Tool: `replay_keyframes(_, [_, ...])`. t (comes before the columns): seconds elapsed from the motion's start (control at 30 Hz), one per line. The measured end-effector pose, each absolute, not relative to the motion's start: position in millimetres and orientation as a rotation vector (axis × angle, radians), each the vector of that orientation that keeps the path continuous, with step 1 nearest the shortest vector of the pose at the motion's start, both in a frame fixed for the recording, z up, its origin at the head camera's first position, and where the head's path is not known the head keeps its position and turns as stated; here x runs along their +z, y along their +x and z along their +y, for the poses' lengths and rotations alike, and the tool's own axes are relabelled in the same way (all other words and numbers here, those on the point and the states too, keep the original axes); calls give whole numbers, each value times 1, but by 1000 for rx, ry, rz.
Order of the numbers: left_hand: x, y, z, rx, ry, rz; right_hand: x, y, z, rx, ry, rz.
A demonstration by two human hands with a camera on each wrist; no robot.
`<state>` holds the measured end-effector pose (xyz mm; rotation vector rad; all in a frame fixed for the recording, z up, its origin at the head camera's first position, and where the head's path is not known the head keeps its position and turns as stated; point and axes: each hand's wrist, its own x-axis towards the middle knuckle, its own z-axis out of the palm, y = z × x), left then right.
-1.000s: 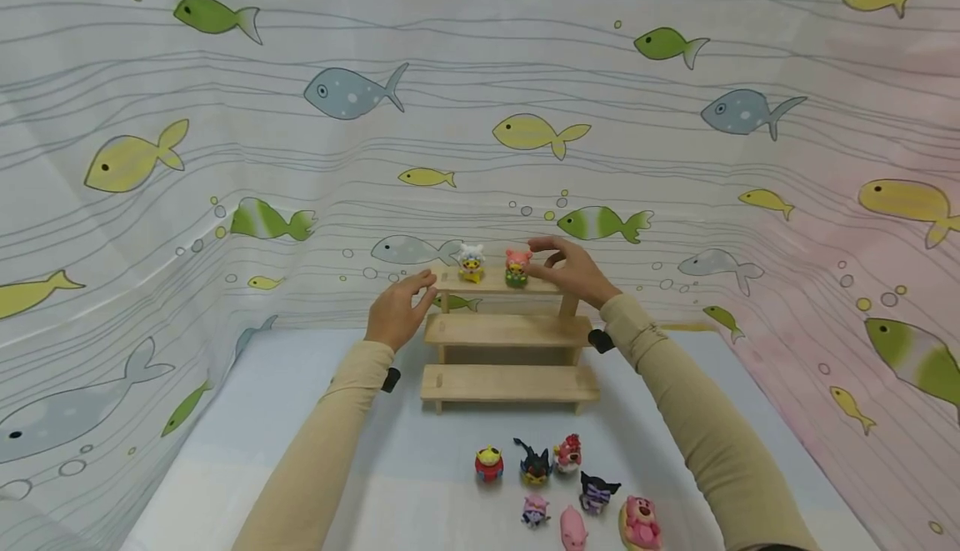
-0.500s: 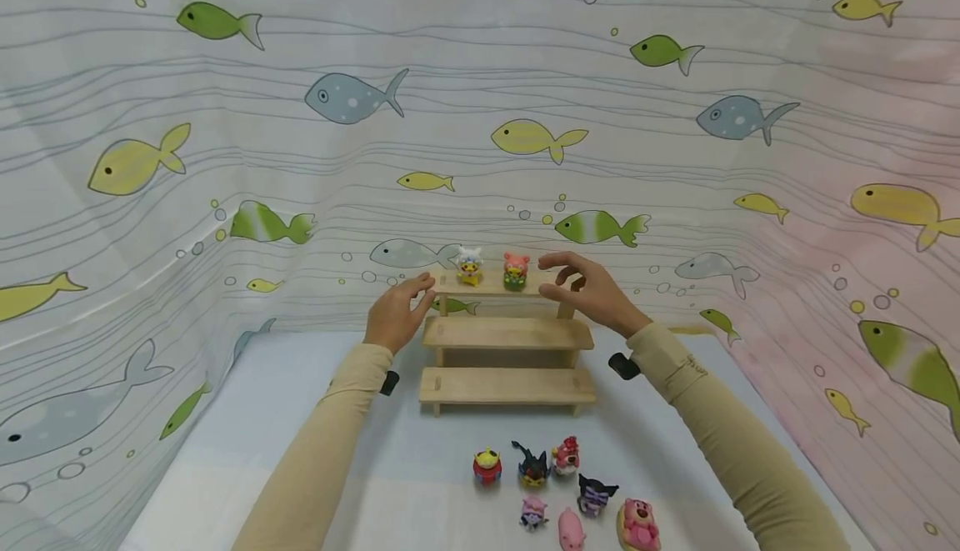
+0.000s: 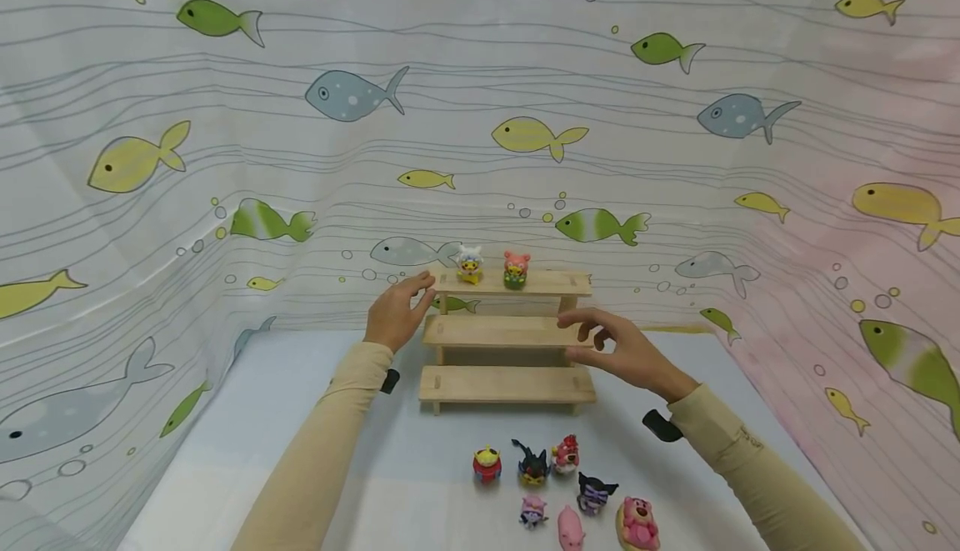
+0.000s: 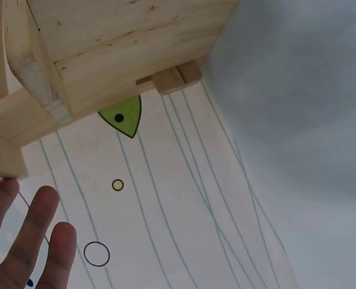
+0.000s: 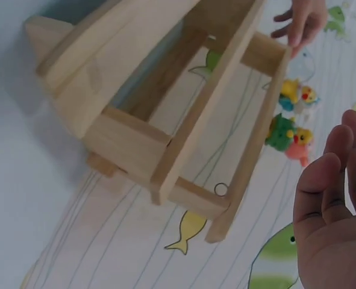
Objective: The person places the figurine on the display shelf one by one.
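A three-tier wooden display stand [image 3: 510,384] stands in front of the fish-patterned backdrop. On its top tier are a white-hooded figurine [image 3: 470,266] and a pink-hooded figurine with a green base [image 3: 515,271], apart from each other. My left hand [image 3: 396,314] is at the left end of the top tier; in the left wrist view one of its fingertips [image 4: 9,185] meets the wood. Holding nothing, my right hand [image 3: 626,353] hovers by the right ends of the lower tiers, fingers loosely bent. The right wrist view shows this hand [image 5: 337,223] apart from both figurines.
Several small figurines lie on the white table [image 3: 300,451] before the stand: a red-and-yellow one [image 3: 487,465], a black one with a tail [image 3: 533,468], a red-topped one [image 3: 566,455], a black-and-purple one [image 3: 596,494], a pink pig [image 3: 571,528] and a pink bear [image 3: 640,523].
My right hand has let go of the pink-hooded figurine and moved right, down and back toward me. The figurine stays on the top tier. My left hand has hardly moved.
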<state>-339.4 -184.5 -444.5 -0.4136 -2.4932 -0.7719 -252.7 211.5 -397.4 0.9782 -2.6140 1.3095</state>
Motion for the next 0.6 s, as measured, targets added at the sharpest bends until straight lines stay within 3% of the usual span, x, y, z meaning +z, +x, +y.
replay_keyframes(0.6, [-446,-342,-183,-756,-399,-2490,-465,-201,231,1309,1134,-2782])
